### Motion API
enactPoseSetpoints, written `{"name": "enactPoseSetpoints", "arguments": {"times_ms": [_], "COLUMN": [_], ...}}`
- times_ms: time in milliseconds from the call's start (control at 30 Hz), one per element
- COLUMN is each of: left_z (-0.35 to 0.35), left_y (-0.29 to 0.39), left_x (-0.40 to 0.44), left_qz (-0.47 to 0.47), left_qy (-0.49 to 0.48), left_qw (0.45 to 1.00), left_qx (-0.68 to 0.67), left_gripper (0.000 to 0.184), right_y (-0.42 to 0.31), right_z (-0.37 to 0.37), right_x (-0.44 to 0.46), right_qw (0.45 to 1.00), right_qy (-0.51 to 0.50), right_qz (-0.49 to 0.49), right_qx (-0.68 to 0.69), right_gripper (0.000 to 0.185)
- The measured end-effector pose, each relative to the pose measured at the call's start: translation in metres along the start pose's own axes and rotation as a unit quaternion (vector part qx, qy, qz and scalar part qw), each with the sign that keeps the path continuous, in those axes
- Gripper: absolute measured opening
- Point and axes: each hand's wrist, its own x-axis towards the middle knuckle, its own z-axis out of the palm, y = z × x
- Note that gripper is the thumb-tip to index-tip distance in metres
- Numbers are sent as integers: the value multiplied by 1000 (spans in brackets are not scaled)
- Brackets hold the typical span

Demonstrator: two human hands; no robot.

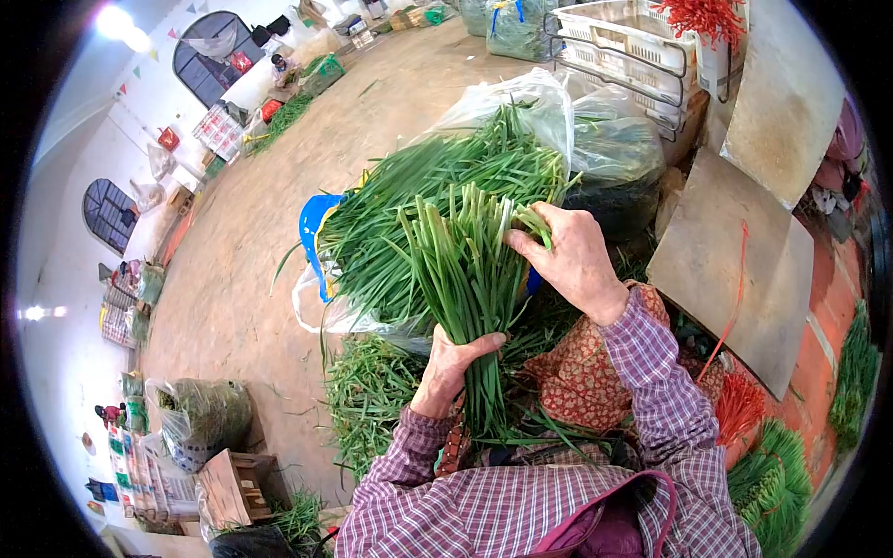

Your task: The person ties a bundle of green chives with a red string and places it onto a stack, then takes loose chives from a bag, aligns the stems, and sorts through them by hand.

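Note:
A bundle of long green stalks (465, 279) stands upright in front of me, its pale cut ends at the top. My left hand (451, 367) is wrapped round its lower part, the thumb across the front. At the top right of the bundle, my right hand (572, 256) pinches a few stalk ends between thumb and fingers. Just behind lies a large heap of loose green stalks (391, 219) on clear plastic and a blue bag (321, 242). Shorter green scraps (372, 400) are piled below the heap, left of my left forearm.
Metal sheets (735, 251) with a red tie (742, 279) stand at the right. White crates (623, 46) and red ties (707, 19) are at the upper right. Tied green bundles (770, 484) and red strands (739, 409) lie lower right. A wooden crate (233, 488) is lower left.

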Motion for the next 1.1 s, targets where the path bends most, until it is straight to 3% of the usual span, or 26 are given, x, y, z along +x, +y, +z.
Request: {"name": "enactPoseSetpoints", "arguments": {"times_ms": [267,367,500,567,600,667,767,800,867,900,933,1000,1100], "left_z": [2,2,-4,-1,0,-5,-8,-9,-9,-8,-7,-2,3], "left_y": [-1,1,-2,-2,-2,-3,-7,-8,-10,-10,-8,-2,-1], "left_x": [0,0,1,1,1,2,6,7,8,8,7,4,1], "left_qz": [-1,4,-20,-11,-2,-10,-20,-22,-28,-34,-34,-24,-3], "left_qy": [4,4,-1,7,14,9,-1,-4,-7,-10,-11,-21,-15], "left_qw": [1000,1000,1000,1000,1000,1000,1000,1000,1000,999,999,999,1000], "left_qx": [0,-2,-6,-11,-16,-7,3,4,7,11,13,21,16], "left_gripper": [34,34,33,32,32,31,30,30,30,30,30,33,37], "right_y": [0,3,18,0,3,-13,-11,-11,-15,-33,-27,-24,-27], "right_z": [-3,0,1,-25,-36,-56,-82,-82,-80,-77,-53,-24,0], "right_x": [-1,-1,-1,1,0,1,-6,-6,-7,0,-1,-3,-1], "right_qw": [999,999,975,938,883,835,724,724,793,858,920,964,970], "right_qy": [-31,-32,-1,-25,-58,-43,-197,-197,-300,-296,-218,-127,-111], "right_qz": [20,18,28,128,165,147,48,49,69,96,34,9,-8], "right_qx": [-11,40,221,323,436,529,659,659,525,408,323,235,214], "right_gripper": [29,28,23,20,20,21,24,24,29,31,30,27,23]}}
